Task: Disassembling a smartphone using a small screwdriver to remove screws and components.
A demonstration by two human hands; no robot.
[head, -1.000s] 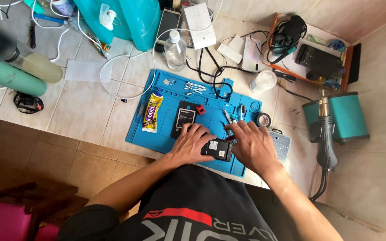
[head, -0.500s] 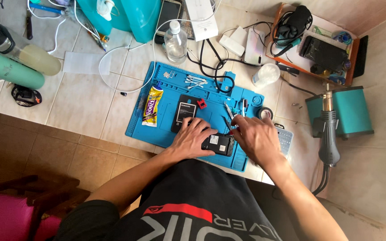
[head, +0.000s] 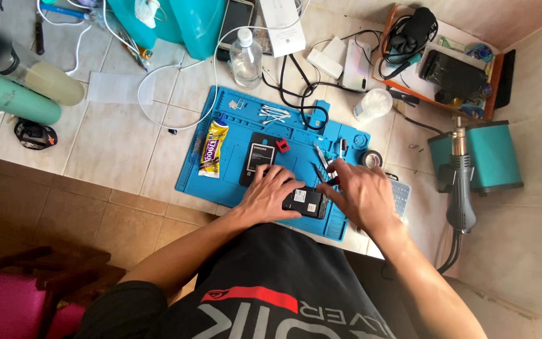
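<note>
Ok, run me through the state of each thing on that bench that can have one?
Small black phone: back off, insides showing, pinned by left hand.
Right hand: holding a thin tool at the phone's edge.
Black battery: out, flat on blue mat.
Glue tube: capped, lying down.
Clear bottle: upright, capped.
Hot air gun: lying idle.

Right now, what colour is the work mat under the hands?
Blue, plain. The work mat shows best in the head view, under the left hand and right hand.
</note>
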